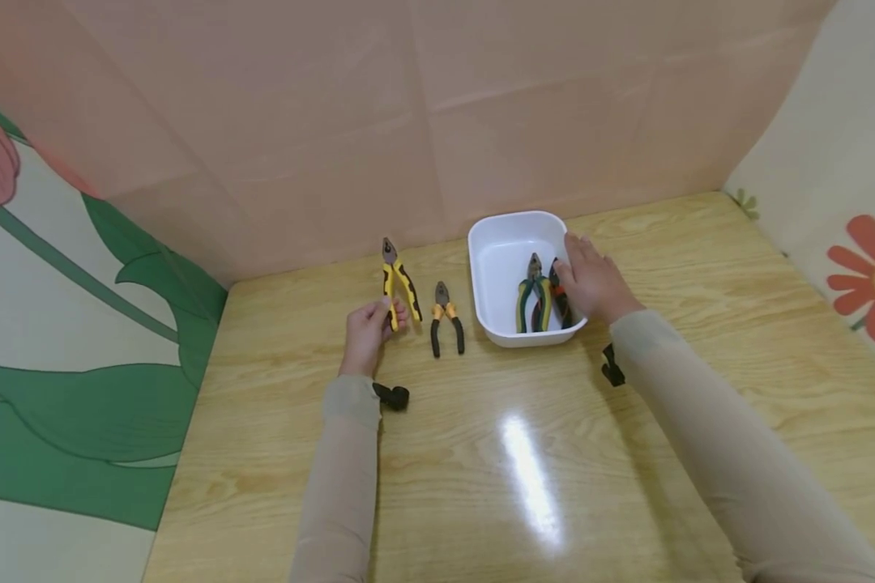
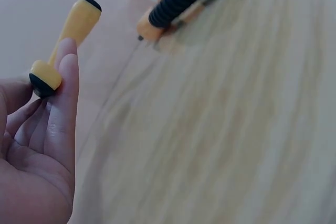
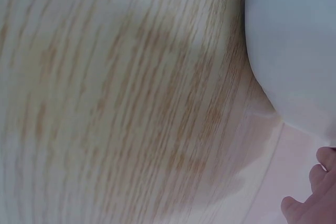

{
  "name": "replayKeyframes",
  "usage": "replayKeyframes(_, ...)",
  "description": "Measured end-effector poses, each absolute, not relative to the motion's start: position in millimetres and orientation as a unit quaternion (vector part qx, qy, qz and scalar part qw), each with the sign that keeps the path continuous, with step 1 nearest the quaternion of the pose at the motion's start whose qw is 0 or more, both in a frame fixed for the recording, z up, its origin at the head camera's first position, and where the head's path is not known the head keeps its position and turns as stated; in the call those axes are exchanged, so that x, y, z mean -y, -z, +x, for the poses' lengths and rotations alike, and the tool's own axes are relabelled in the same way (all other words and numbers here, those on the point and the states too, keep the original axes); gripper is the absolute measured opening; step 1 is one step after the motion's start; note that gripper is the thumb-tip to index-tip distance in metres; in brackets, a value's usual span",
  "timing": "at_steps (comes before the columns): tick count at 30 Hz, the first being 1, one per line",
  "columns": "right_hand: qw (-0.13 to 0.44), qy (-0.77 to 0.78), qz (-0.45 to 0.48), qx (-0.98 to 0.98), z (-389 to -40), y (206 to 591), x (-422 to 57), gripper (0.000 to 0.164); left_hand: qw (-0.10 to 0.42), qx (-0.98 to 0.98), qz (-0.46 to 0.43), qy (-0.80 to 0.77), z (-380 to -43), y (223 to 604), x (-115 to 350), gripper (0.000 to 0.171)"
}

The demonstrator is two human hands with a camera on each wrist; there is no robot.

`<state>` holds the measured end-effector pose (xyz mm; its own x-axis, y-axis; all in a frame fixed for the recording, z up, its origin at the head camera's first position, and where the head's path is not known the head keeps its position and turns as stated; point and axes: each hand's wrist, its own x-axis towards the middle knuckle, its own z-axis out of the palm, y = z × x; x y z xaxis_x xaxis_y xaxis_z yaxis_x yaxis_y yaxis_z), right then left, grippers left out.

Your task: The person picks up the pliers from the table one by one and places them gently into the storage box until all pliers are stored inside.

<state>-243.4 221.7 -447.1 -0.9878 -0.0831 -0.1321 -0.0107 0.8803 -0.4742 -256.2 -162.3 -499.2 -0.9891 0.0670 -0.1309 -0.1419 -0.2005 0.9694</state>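
Left grip [image 1: 368,326]: I am pinching one handle of the yellow-and-black pliers [image 1: 390,283] between thumb and fingers; the left wrist view is showing that handle's end at my fingertips.
Yellow-and-black pliers: they are pointing nose away from me, handles spread, to the left of the other tools; I am reading them as lifted off the table [image 1: 452,486], though how high is not showing.
Orange-and-black pliers [image 1: 442,298]: they are lying on the table between my left grip and the tub, with neither grip touching them.
White tub [image 1: 477,275]: it is standing on the table toward the far edge, with tools bunching near its right wall and bare floor showing on its left.
Right grip [image 1: 591,279]: I am laying this one on the tub's right rim, thumb reaching over the inner side and other fingers lying outside; whether it is clasping the wall or only resting there, I cannot tell.
Inside the tub: the green-and-yellow pliers [image 1: 533,279] are lying beside the red-and-black pliers [image 1: 561,306], which my thumb is partly covering; I am counting at least two here.
Outside the tub: two pairs are remaining, one in my left grip and one on the table, so I am judging the sorting to be about halfway along.
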Motion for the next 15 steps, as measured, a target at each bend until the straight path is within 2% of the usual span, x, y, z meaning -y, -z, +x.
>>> replayKeyframes(6,0.076,0.240,-0.026,-0.967,-245,449,-222,0.070,0.063,-0.629,-0.021,-0.774,-255,491,154,0.047)
replayKeyframes(15,0.078,0.239,-0.021,-0.968,-247,452,-224,0.070,0.070,-0.639,-0.010,-0.766,-252,480,142,0.044)
